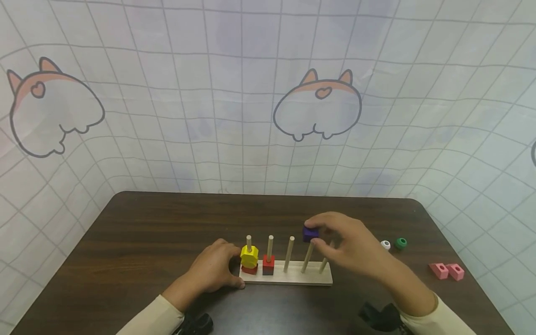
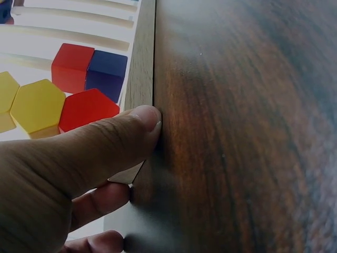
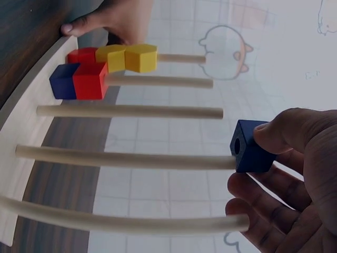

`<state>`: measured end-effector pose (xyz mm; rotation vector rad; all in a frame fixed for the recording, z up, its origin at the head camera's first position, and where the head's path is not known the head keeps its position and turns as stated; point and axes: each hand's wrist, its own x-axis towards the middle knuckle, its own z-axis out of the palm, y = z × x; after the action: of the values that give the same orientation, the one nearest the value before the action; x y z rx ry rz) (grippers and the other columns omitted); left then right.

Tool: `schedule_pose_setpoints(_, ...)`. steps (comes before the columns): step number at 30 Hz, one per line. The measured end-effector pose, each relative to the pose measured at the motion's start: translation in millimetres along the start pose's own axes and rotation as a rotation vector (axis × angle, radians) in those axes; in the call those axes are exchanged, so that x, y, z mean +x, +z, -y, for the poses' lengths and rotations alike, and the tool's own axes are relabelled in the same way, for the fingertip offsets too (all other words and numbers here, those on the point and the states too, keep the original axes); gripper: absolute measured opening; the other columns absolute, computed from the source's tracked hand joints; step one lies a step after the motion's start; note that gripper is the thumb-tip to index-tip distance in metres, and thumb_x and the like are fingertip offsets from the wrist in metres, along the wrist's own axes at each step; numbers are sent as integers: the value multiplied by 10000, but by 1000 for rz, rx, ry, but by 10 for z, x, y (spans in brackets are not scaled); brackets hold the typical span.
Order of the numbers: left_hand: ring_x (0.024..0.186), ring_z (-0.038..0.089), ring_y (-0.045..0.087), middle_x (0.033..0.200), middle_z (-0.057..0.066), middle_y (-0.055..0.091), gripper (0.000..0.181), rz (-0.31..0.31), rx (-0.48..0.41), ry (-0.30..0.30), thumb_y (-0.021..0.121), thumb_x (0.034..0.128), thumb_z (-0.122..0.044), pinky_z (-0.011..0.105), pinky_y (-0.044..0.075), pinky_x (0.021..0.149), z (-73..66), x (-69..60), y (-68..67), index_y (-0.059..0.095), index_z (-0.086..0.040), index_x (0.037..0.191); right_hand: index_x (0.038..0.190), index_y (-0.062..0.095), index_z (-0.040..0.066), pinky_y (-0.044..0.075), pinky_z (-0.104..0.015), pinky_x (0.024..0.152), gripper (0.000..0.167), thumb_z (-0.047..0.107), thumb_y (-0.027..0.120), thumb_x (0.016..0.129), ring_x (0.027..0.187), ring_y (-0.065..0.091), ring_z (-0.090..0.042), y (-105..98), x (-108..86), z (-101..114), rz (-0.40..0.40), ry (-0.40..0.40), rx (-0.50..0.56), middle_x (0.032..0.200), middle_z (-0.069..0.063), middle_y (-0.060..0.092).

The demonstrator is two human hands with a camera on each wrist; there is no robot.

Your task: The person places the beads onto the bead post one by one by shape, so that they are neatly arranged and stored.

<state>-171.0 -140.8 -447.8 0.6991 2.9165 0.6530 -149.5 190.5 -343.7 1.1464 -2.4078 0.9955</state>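
Note:
My right hand (image 1: 349, 239) pinches a blue cube bead (image 3: 253, 146) between thumb and fingers. The cube, with a hole through it, is at the tip of the fourth peg (image 3: 126, 157) from the left. My left hand (image 1: 213, 267) grips the left end of the wooden peg board (image 1: 299, 278), its thumb (image 2: 145, 118) on the front edge. On the leftmost peg sit two yellow hexagonal beads (image 1: 249, 257) above a red one (image 2: 88, 109). The second peg carries a red cube (image 3: 90, 80) over a blue cube (image 3: 64, 81). The other pegs are bare.
On the table's right side lie two pink beads (image 1: 439, 271), a green bead (image 1: 400, 243) and a white bead (image 1: 385, 244) partly behind my right hand. A patterned sheet (image 1: 251, 116) hangs behind the dark wooden table (image 1: 167, 214). Black straps (image 1: 381, 317) show near both wrists.

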Motion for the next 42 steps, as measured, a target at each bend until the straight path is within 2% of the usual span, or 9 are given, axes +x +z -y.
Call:
schedule_pose_setpoints(4, 1053, 233, 581, 1029, -38, 712, 544, 0, 4, 4, 1001, 604, -362, 510, 498, 917, -10, -2, -8, 750, -156, 1041, 1212, 666, 81, 531, -221, 555, 441, -94, 782, 824, 883, 657, -116, 41, 37, 9, 10, -16, 46, 1179, -48, 689)
schedule_pose_setpoints(9, 1044, 232, 580, 1017, -41, 711, 537, -2, 10, 14, 1001, 602, -361, 505, 500, 909, -12, -1, -8, 746, -157, 1028, 1199, 667, 70, 580, -286, 686, 432, -91, 787, 816, 894, 668, -116, 106, 88, 12, -12, -78, 48, 1153, -42, 699)
schedule_pose_setpoints(12, 1043, 232, 578, 1016, -42, 708, 533, 0, 11, 11, 999, 604, -360, 502, 501, 906, -14, 1, -6, 743, -158, 1025, 1196, 668, 75, 579, -294, 741, 424, -77, 791, 819, 892, 662, -108, 147, 110, 24, -19, -87, 47, 1154, -36, 699)
schedule_pose_setpoints(17, 1037, 232, 578, 1019, -41, 708, 543, 3, 13, 11, 999, 607, -361, 500, 502, 901, -16, 0, -9, 742, -153, 1038, 1201, 665, 90, 562, -270, 715, 401, -38, 789, 843, 873, 634, -83, 219, 145, 59, -2, -61, 52, 1155, -25, 696)
schedule_pose_setpoints(24, 1034, 230, 579, 1018, -46, 708, 544, 3, 15, 13, 999, 606, -364, 496, 503, 895, -13, 3, -10, 742, -160, 1040, 1205, 677, 91, 539, -265, 588, 371, -9, 786, 864, 851, 626, -92, 278, 198, 122, 14, -11, 74, 1177, -22, 694)
schedule_pose_setpoints(27, 1033, 230, 577, 1026, -42, 709, 544, 4, 20, 15, 997, 608, -367, 497, 502, 896, -11, 7, -9, 742, -162, 1043, 1199, 684, 91, 566, -276, 658, 359, 4, 789, 866, 908, 645, -111, 301, 231, 145, 10, -8, 67, 1189, -13, 695)
schedule_pose_setpoints(31, 1032, 232, 581, 1030, -34, 712, 542, 1, 20, 24, 997, 605, -365, 502, 503, 895, -5, 8, -5, 743, -166, 1040, 1193, 690, 92, 566, -306, 817, 341, 22, 787, 874, 1008, 651, -113, 348, 270, 165, 5, -10, 58, 1197, 5, 697)
schedule_pose_setpoints(36, 1020, 231, 584, 1028, -28, 716, 542, -5, 9, 34, 1000, 598, -357, 503, 507, 889, 3, 9, 5, 744, -169, 1038, 1196, 691, 97, 564, -334, 836, 335, 25, 781, 882, 1019, 645, -107, 416, 302, 184, 3, 11, 76, 1206, 9, 695)
schedule_pose_setpoints(42, 1027, 229, 582, 1033, -36, 715, 544, -1, 10, 27, 998, 600, -367, 505, 505, 892, 7, 10, 8, 743, -178, 1042, 1194, 693, 94, 560, -302, 835, 330, 42, 787, 882, 984, 654, -108, 483, 337, 237, -8, 62, 76, 1200, 10, 694)
